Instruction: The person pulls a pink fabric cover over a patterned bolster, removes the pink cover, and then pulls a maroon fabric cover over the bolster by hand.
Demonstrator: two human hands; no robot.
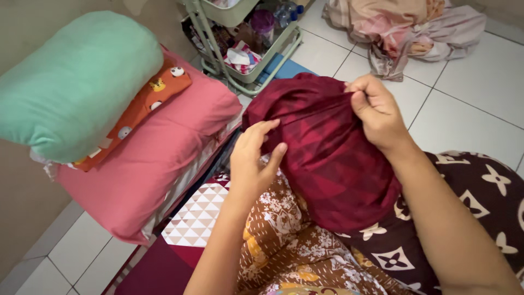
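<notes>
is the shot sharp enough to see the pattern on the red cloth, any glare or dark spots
Head view: the dark red cloth is sharp enough to show a faint triangle pattern; the left hand and right hand look crisp, without motion blur. Head view: soft, even light, with mild sheen on the white floor tiles. Head view: the lower left corner falls darker, and straight tile lines bow slightly near the edges.

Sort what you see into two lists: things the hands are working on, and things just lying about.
In hand: dark red cloth, gripped by left hand and right hand.

Lying about: green bolster, orange pillow, pink pillow, cart, heap of cloth on the tiled floor.
</notes>
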